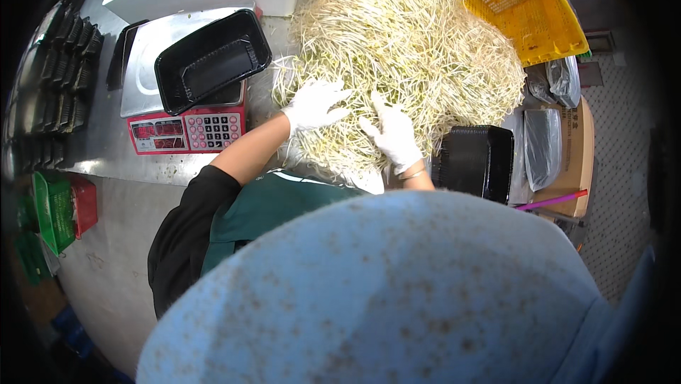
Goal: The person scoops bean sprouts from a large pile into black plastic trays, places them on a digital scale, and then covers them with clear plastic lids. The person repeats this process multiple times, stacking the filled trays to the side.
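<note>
While both white-gloved hands rest among the strands at the near edge of the heap of bean sprouts [415, 36], we see the left hand [317, 105] with its fingers loosely spread and pointing to the right, and the right hand [394, 134] open too, its fingers aimed away from the body; whether either has strands caught under it, we cannot tell. The heap lies on the metal table [106, 165] in front of us, between the red-fronted scale [186, 134] on the left and the yellow crate [560, 38] at the far right. We judge that tugging at the tangled strands could snap them or drag a clump over the near edge, where the pile slopes close to the body. A wide swing of the right wrist could knock the stack of black trays [474, 164] just beside it, and a careless left elbow could shift the black tray [213, 61] sitting askew on the scale. As for direction, the strands point every way, and the heap's far end is cut off, so we cannot fix its long axis; the tray's own runs from near left to far right, its hollow facing up.
</note>
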{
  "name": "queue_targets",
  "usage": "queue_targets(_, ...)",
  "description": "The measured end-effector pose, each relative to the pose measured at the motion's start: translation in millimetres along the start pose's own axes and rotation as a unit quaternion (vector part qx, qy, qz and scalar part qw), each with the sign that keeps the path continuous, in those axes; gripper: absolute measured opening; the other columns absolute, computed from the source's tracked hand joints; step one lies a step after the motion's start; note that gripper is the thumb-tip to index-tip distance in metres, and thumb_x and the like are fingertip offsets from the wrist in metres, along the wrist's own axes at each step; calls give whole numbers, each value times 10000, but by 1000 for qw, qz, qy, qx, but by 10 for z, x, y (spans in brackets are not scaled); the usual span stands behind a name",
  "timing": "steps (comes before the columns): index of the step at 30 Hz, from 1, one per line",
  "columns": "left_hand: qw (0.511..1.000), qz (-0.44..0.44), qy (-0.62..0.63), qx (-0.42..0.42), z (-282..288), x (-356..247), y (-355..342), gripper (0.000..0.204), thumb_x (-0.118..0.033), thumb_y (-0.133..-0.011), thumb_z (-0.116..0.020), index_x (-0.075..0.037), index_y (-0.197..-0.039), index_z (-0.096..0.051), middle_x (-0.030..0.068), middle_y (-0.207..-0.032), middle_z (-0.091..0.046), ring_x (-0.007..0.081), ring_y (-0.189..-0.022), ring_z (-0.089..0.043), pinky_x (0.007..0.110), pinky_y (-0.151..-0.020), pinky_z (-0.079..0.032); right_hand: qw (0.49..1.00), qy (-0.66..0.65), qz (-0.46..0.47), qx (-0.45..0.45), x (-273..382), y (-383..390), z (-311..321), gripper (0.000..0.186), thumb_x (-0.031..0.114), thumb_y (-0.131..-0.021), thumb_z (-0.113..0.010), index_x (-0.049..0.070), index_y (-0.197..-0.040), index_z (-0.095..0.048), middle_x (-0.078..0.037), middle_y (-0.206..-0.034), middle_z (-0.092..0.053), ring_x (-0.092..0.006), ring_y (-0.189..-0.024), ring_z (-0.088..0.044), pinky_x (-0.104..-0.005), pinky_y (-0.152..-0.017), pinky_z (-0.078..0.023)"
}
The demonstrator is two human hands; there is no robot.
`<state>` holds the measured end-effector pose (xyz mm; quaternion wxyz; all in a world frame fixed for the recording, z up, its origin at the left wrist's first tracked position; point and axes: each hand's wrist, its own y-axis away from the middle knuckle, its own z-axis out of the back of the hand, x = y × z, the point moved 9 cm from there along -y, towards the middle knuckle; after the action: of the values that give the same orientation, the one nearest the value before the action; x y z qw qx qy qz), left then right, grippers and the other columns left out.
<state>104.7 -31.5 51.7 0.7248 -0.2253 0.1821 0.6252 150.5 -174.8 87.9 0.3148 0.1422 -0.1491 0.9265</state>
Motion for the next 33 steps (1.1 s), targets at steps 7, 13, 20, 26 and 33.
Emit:
queue_targets(7,968,32,-124,-216,439,34,-229,431,-357,-887,-559,-106,-1237,-577,179,-1217,-564,323,-1033,-588,447,-917,-442,963,67,-247,-84,-1136,-108,415,705,560,-847,-597,-17,-1250,-565,-203,-866,-683,-315,-767,-671,-389,-680,-527)
queue_targets(13,998,20,56,8,66,24,-43,326,-376,-916,-468,-164,-1109,-623,137,-1014,-608,323,-889,-604,493,-834,-410,980,16,-186,-74,-809,273,181,605,499,-849,-632,5,-1197,-623,-191,-1044,-680,-324,-974,-655,-353,-854,-508)
queue_targets(20,987,1,-114,117,226,-329,832,992,-280,-670,-777,-120,-1495,-250,155,-1530,-267,320,-1382,-300,432,-1128,-249,994,-66,-74,35,-453,129,481,831,391,-705,-806,41,-1375,-460,-193,-1320,-542,-311,-1224,-513,-373,-1022,-405)
queue_targets(26,999,39,14,32,177,-178,208,603,-207,-775,-676,-127,-1343,-493,127,-1333,-518,300,-1228,-487,416,-1050,-363,978,-176,-46,106,3,-160,-50,653,292,-732,-768,121,-1319,-540,-146,-1184,-626,-282,-1016,-621,-312,-878,-486)
queue_targets(33,994,55,60,-67,521,6,179,757,-380,-721,-752,-90,-1358,-464,198,-1389,-429,358,-1299,-373,428,-1092,-280,890,-392,-213,89,-775,52,399,607,155,-815,-739,-22,-1336,-485,-153,-1337,-544,-182,-1156,-560,-270,-954,-456)
